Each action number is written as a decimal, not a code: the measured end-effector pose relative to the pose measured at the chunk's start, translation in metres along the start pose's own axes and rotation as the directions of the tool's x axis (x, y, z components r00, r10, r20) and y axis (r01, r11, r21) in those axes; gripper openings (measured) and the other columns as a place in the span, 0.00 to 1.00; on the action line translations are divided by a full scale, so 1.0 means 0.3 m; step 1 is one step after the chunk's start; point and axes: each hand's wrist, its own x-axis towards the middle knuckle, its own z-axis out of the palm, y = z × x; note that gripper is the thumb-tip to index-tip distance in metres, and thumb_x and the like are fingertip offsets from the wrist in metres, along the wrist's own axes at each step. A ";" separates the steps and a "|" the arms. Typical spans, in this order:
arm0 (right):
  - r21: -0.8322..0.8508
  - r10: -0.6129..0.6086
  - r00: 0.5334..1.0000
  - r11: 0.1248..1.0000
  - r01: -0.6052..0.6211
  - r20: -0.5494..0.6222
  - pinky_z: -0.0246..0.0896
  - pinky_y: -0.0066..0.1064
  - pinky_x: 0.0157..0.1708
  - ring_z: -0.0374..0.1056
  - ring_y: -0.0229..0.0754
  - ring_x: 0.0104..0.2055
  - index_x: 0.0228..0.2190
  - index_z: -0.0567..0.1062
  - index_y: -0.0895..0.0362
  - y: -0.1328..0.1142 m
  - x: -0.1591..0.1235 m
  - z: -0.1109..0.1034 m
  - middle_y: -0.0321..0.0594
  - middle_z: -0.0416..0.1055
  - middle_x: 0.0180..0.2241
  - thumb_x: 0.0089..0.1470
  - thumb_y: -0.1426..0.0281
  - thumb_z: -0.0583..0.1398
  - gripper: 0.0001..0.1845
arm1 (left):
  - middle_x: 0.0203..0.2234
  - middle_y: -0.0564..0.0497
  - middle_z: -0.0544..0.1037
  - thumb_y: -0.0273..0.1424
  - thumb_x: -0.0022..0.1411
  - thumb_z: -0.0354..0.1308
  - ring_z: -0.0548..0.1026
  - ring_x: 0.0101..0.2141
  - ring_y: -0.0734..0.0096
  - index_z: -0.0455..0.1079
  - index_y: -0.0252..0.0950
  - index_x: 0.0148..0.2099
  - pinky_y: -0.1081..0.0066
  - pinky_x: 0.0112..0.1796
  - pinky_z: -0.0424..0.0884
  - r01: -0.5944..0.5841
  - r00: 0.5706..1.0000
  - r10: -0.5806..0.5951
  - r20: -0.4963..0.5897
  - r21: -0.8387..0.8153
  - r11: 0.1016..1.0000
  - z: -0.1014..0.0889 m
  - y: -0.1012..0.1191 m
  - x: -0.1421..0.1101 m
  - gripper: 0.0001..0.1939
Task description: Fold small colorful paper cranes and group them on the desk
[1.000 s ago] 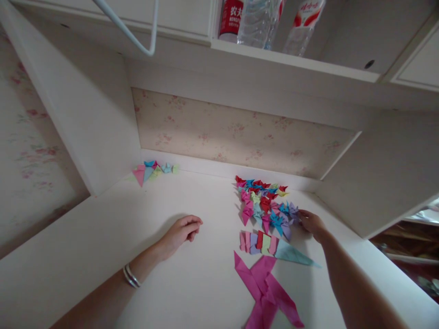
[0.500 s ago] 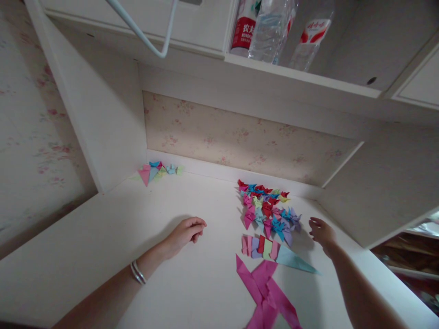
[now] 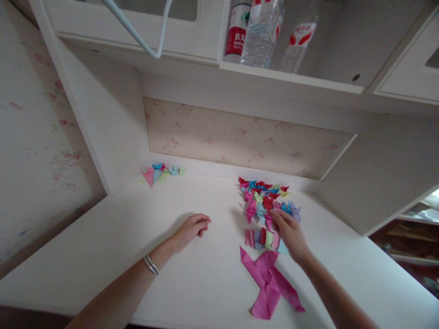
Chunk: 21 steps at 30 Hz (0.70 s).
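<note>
On my feed, the small magenta fold (image 3: 269, 222) sits at the near side of a cluster of folded paper pieces (image 3: 251, 209), right at the fingertips of my right hand (image 3: 291, 234); its long axis looks to run near to far, though the fingers hide part of it. I have that hand's thumb and fingers drawn narrow, pointing away and to the left, but I cannot tell whether they grip the fold. Just nearer lies a row of folded strips (image 3: 269, 238), its long axis running left to right, with a pale teal piece (image 3: 282, 247) at its right end, partly behind the hand. Nearer again, a large magenta paper (image 3: 268, 279) spreads flat, one pointed arm aimed far left, another reaching near right. Well to the left, my left hand (image 3: 192, 231) rests on the counter (image 3: 206, 283), fingers loosely curled against the thumb. A second paper group (image 3: 157, 175) lies at the far left corner, and bottles (image 3: 257, 42) stand on the shelf above.
</note>
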 end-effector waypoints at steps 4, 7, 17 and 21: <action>0.025 -0.090 0.868 0.996 0.090 0.488 0.49 0.27 0.22 0.57 0.36 0.21 0.30 0.77 0.56 -0.114 -0.187 0.246 0.33 0.64 0.18 0.56 0.56 0.55 0.18 | 0.21 0.56 0.69 0.34 0.53 0.60 0.63 0.19 0.79 0.72 0.33 0.35 0.75 0.23 0.55 -0.018 1.000 0.018 -0.011 0.006 1.000 -0.002 -0.017 0.008 0.09; 0.069 -0.213 0.694 0.971 0.230 0.688 0.48 0.27 0.22 0.57 0.35 0.21 0.26 0.77 0.54 -0.171 -0.292 0.393 0.32 0.66 0.19 0.58 0.61 0.54 0.17 | 0.22 0.56 0.69 0.33 0.53 0.60 0.63 0.20 0.80 0.72 0.33 0.35 0.76 0.22 0.55 -0.016 0.999 0.015 -0.038 -0.023 1.000 -0.003 -0.025 0.010 0.09; 0.005 -0.346 0.576 0.860 0.510 0.741 0.51 0.25 0.26 0.67 0.34 0.25 0.27 0.79 0.49 -0.151 -0.401 0.552 0.29 0.75 0.23 0.54 0.65 0.56 0.11 | 0.24 0.54 0.71 0.35 0.52 0.59 0.66 0.21 0.79 0.71 0.33 0.41 0.76 0.23 0.61 0.131 0.991 -0.137 0.001 0.274 0.953 -0.167 0.041 0.164 0.14; -0.026 -0.343 0.599 0.853 0.521 0.724 0.51 0.24 0.25 0.68 0.33 0.25 0.27 0.78 0.50 -0.132 -0.403 0.555 0.28 0.76 0.24 0.54 0.66 0.56 0.11 | 0.20 0.54 0.70 0.34 0.56 0.54 0.68 0.21 0.74 0.72 0.32 0.41 0.75 0.23 0.63 0.139 0.976 0.023 -0.215 0.706 0.695 -0.327 0.118 0.346 0.13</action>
